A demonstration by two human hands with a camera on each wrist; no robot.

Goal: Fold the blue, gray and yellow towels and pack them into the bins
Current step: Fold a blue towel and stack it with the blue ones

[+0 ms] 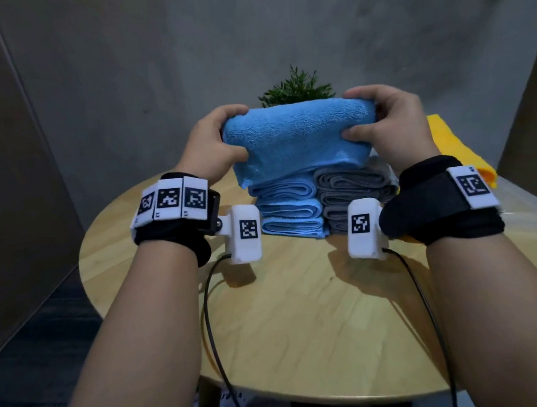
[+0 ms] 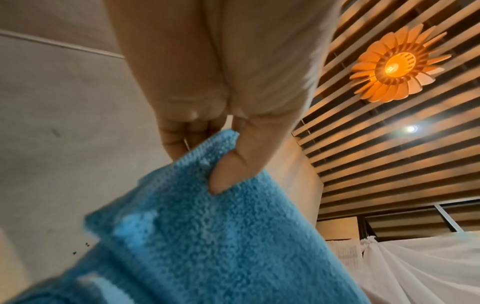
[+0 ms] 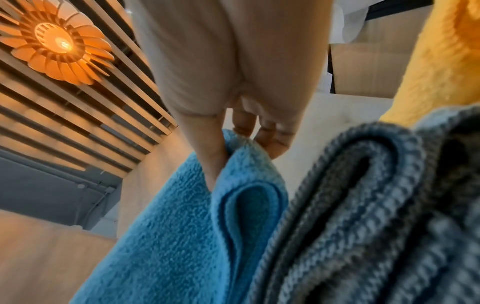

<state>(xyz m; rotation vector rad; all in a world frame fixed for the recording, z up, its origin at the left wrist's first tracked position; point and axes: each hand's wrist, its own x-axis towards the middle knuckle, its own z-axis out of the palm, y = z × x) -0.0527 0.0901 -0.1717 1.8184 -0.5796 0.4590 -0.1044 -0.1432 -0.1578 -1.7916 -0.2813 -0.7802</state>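
A folded blue towel [image 1: 296,139] is held up in both hands above two stacks on the round wooden table [image 1: 308,316]. My left hand [image 1: 215,142] pinches its left end between thumb and fingers, and my right hand [image 1: 382,121] pinches its right end. Below it stand a stack of folded blue towels [image 1: 290,209] and, to its right, a stack of folded gray towels [image 1: 353,189]. In the left wrist view the thumb [image 2: 233,168] presses into the blue towel [image 2: 207,236]. In the right wrist view, the blue towel [image 3: 182,236] hangs beside the gray stack [image 3: 376,216]. A yellow towel [image 1: 456,149] lies at the right.
A small green plant [image 1: 295,88] stands behind the towels. A clear plastic bin [image 1: 531,208] sits at the table's right edge under the yellow towel. Two black cables [image 1: 211,328] run over the table's near edge. A gray wall stands close behind the table.
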